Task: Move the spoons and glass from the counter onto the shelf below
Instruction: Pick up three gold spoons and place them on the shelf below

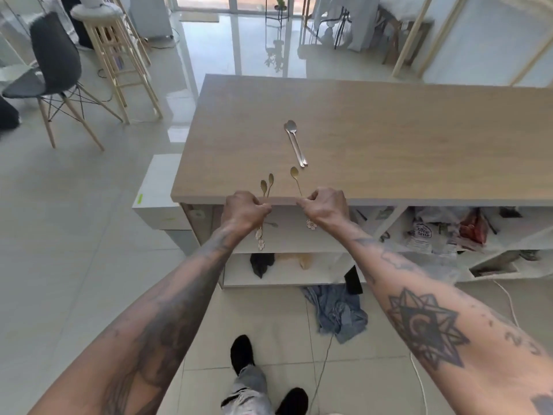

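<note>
My left hand (244, 209) is closed around two small gold spoons (267, 184) at the counter's near edge; their bowls point up over the counter and their flower-shaped handle ends hang below my fist. My right hand (324, 205) pinches one more gold spoon (294, 176), whose flower end hangs under the hand. Two silver spoons (294, 142) lie side by side on the wooden counter (389, 130), farther in. The white shelf (293, 235) sits just under the counter, behind my hands. No glass is visible.
Lower white shelves hold dark and tan cloths (261, 263) and, to the right, bags and clutter (434, 232). A blue cloth (338, 313) and cables lie on the tiled floor. A white box (158, 193) stands left of the counter; a chair (54, 73) and stool (119, 64) are far left.
</note>
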Demonstrator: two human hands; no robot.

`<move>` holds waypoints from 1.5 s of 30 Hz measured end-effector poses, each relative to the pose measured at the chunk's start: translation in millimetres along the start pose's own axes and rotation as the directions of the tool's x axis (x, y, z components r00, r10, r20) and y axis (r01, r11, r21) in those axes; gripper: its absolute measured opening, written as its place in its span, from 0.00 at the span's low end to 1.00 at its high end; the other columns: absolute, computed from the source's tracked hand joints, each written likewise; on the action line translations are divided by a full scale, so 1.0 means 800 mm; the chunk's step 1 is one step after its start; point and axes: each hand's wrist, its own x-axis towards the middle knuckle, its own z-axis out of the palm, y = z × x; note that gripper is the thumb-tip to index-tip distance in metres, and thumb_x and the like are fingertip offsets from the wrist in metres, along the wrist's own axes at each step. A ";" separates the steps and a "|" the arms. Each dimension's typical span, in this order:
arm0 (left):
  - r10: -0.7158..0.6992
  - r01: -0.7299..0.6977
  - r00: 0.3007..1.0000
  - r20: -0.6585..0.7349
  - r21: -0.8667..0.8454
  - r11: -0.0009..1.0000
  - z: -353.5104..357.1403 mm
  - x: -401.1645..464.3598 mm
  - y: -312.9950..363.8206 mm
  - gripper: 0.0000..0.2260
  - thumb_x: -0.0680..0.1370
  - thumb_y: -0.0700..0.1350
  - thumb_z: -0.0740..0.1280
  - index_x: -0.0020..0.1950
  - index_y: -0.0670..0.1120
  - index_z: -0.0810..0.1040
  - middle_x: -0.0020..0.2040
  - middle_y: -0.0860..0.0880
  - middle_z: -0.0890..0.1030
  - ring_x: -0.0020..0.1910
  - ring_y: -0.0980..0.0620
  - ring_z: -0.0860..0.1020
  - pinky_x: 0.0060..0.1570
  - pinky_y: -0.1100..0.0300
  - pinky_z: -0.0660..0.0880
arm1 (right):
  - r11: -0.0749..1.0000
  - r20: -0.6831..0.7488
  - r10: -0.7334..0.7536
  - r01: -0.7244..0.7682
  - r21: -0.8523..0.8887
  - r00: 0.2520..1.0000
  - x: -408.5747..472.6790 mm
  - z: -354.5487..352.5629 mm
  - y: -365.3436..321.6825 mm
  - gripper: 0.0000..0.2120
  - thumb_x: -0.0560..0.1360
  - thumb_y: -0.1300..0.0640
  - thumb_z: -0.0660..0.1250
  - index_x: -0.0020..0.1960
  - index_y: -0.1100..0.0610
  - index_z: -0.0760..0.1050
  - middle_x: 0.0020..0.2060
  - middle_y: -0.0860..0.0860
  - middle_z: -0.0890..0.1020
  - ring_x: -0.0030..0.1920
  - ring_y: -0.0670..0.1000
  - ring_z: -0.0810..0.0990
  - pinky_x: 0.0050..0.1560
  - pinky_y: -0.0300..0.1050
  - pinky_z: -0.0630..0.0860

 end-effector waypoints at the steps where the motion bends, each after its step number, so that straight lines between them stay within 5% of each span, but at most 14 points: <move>1: -0.015 0.015 1.000 0.007 0.009 1.000 0.007 -0.003 -0.012 0.10 0.77 0.50 0.72 0.43 0.44 0.85 0.38 0.47 0.85 0.38 0.51 0.84 0.47 0.53 0.84 | 1.000 0.014 -0.011 0.011 -0.007 1.000 -0.003 0.010 0.006 0.13 0.72 0.48 0.68 0.36 0.56 0.81 0.30 0.49 0.78 0.33 0.50 0.76 0.27 0.37 0.68; 4: -0.066 0.066 0.998 0.003 0.040 0.997 0.023 -0.008 -0.044 0.08 0.76 0.49 0.73 0.40 0.46 0.86 0.37 0.46 0.87 0.38 0.50 0.85 0.48 0.52 0.84 | 1.000 0.044 -0.016 0.016 0.015 0.999 -0.008 0.041 0.023 0.15 0.71 0.50 0.68 0.27 0.54 0.75 0.29 0.51 0.81 0.35 0.52 0.80 0.36 0.44 0.77; 10: -0.172 0.170 0.985 0.023 0.070 0.983 0.060 -0.001 -0.098 0.10 0.73 0.48 0.73 0.37 0.43 0.85 0.37 0.43 0.86 0.41 0.46 0.86 0.48 0.49 0.85 | 0.998 0.134 0.052 -0.045 -0.054 0.990 -0.003 0.102 0.064 0.15 0.67 0.51 0.65 0.24 0.53 0.70 0.26 0.51 0.75 0.31 0.53 0.73 0.33 0.43 0.70; 15: -0.233 0.231 0.970 0.074 0.028 0.972 0.101 0.041 -0.144 0.09 0.75 0.46 0.73 0.47 0.40 0.85 0.42 0.42 0.86 0.43 0.44 0.86 0.53 0.49 0.83 | 0.992 0.166 0.128 -0.127 -0.016 0.978 0.041 0.163 0.101 0.15 0.69 0.49 0.68 0.30 0.58 0.78 0.28 0.52 0.76 0.30 0.51 0.71 0.36 0.49 0.78; 19: -0.243 0.240 0.968 0.064 0.045 0.970 0.142 0.099 -0.174 0.11 0.75 0.44 0.72 0.48 0.36 0.85 0.44 0.39 0.87 0.44 0.43 0.87 0.52 0.49 0.84 | 0.991 0.181 0.130 -0.134 0.007 0.975 0.096 0.218 0.130 0.20 0.70 0.51 0.67 0.24 0.54 0.65 0.22 0.48 0.68 0.24 0.50 0.66 0.36 0.42 0.73; 23: -0.275 0.273 0.960 0.043 0.054 0.961 0.189 0.172 -0.206 0.13 0.71 0.44 0.70 0.48 0.37 0.85 0.44 0.42 0.88 0.44 0.45 0.87 0.51 0.52 0.84 | 0.990 0.193 0.137 -0.126 -0.069 0.972 0.166 0.279 0.152 0.19 0.70 0.50 0.65 0.25 0.55 0.62 0.22 0.48 0.68 0.23 0.47 0.65 0.28 0.40 0.64; 31: -0.210 0.212 0.977 -0.030 0.116 0.970 0.247 0.289 -0.251 0.18 0.72 0.49 0.71 0.59 0.41 0.82 0.52 0.45 0.86 0.54 0.47 0.85 0.58 0.57 0.80 | 0.989 0.131 0.144 -0.136 -0.065 0.981 0.272 0.377 0.169 0.18 0.70 0.47 0.66 0.27 0.55 0.65 0.25 0.48 0.72 0.26 0.45 0.69 0.28 0.35 0.63; 34: -0.157 0.166 0.985 -0.065 0.166 0.972 0.255 0.309 -0.255 0.13 0.74 0.47 0.69 0.53 0.41 0.82 0.43 0.49 0.83 0.45 0.52 0.82 0.37 0.70 0.71 | 0.987 0.128 0.162 -0.160 -0.023 0.978 0.290 0.397 0.167 0.18 0.69 0.48 0.67 0.27 0.55 0.66 0.26 0.48 0.72 0.28 0.46 0.70 0.29 0.37 0.63; 36: -0.144 0.155 0.988 -0.063 0.217 0.964 0.261 0.318 -0.258 0.09 0.74 0.47 0.68 0.48 0.42 0.80 0.42 0.49 0.80 0.42 0.53 0.77 0.31 0.70 0.60 | 0.983 0.126 0.182 -0.183 -0.007 0.975 0.298 0.406 0.165 0.17 0.68 0.49 0.67 0.27 0.56 0.67 0.26 0.48 0.72 0.30 0.49 0.73 0.30 0.37 0.64; 41: -0.137 0.154 0.988 -0.078 0.292 0.944 0.269 0.334 -0.269 0.14 0.76 0.46 0.67 0.56 0.38 0.81 0.54 0.43 0.84 0.47 0.50 0.78 0.37 0.66 0.63 | 0.976 0.119 0.220 -0.219 -0.024 0.968 0.314 0.414 0.160 0.15 0.68 0.51 0.66 0.28 0.55 0.66 0.29 0.48 0.71 0.39 0.55 0.76 0.37 0.40 0.69; 45: -0.194 0.223 0.974 -0.120 0.328 0.918 0.263 0.337 -0.269 0.18 0.78 0.48 0.63 0.63 0.40 0.78 0.63 0.41 0.80 0.62 0.42 0.78 0.55 0.53 0.72 | 0.975 0.089 0.221 -0.219 -0.041 0.971 0.324 0.410 0.153 0.14 0.69 0.56 0.64 0.28 0.55 0.64 0.37 0.53 0.76 0.40 0.55 0.76 0.40 0.40 0.71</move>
